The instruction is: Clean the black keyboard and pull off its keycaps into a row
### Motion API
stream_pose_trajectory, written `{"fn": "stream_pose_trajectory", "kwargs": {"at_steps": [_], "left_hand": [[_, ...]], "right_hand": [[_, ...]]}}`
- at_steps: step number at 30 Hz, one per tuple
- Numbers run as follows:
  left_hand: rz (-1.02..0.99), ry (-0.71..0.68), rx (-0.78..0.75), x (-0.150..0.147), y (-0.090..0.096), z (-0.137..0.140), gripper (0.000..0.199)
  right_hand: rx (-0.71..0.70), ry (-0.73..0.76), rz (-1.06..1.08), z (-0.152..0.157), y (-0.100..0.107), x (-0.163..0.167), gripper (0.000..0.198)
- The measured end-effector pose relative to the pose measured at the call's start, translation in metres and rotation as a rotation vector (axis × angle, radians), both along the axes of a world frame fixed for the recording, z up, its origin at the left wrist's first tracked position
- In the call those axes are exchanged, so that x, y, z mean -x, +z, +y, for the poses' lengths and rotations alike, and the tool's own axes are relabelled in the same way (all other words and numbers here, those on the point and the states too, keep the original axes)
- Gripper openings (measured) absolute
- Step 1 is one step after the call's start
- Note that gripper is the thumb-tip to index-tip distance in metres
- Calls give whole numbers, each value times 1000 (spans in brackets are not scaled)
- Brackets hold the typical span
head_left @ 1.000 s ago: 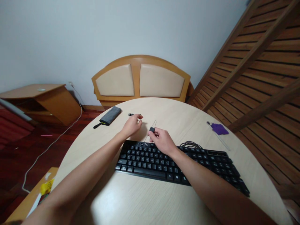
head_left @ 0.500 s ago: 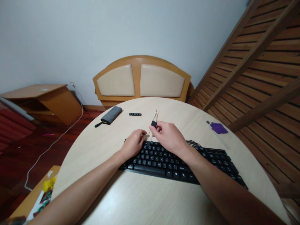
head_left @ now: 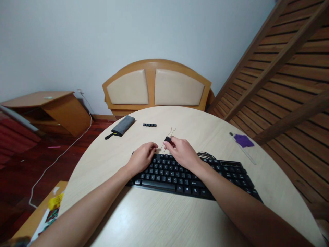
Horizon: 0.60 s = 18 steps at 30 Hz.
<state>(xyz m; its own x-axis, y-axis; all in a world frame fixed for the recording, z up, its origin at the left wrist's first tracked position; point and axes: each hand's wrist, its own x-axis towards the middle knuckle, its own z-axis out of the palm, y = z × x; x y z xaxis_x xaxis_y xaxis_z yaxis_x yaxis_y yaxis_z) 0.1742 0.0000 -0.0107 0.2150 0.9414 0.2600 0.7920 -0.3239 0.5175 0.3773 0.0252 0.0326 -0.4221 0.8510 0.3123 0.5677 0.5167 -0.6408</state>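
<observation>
One round pale wood-grain surface [head_left: 159,219] carries a long black plastic keyboard [head_left: 159,185], long axis roughly left-right. Left hand [head_left: 142,157] over its far left corner, fingers curled; can't tell if holding anything. Right hand [head_left: 183,152] over the far edge, fingers pinching a small black block with thin metal wires [head_left: 168,139], long axis fore-aft, near wire ends just right of the left fingers.

Above the bench [head_left: 151,219], two long forearms [head_left: 105,195] are showing bare, narrowing toward slim wrists [head_left: 125,174]; both hands [head_left: 142,157] are showing bare fingers [head_left: 152,145] too.
</observation>
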Motion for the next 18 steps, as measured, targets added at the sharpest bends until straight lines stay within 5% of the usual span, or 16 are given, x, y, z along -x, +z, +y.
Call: {"fn": "stream_pose_trajectory", "kwargs": {"at_steps": [9, 18], "left_hand": [[61, -8, -8, -6, 8, -6, 17], [75, -14, 12, -6, 9, -7, 17]], "right_hand": [[84, 61, 104, 1, -19, 3, 28], [11, 95, 66, 1, -19, 3, 33]]}}
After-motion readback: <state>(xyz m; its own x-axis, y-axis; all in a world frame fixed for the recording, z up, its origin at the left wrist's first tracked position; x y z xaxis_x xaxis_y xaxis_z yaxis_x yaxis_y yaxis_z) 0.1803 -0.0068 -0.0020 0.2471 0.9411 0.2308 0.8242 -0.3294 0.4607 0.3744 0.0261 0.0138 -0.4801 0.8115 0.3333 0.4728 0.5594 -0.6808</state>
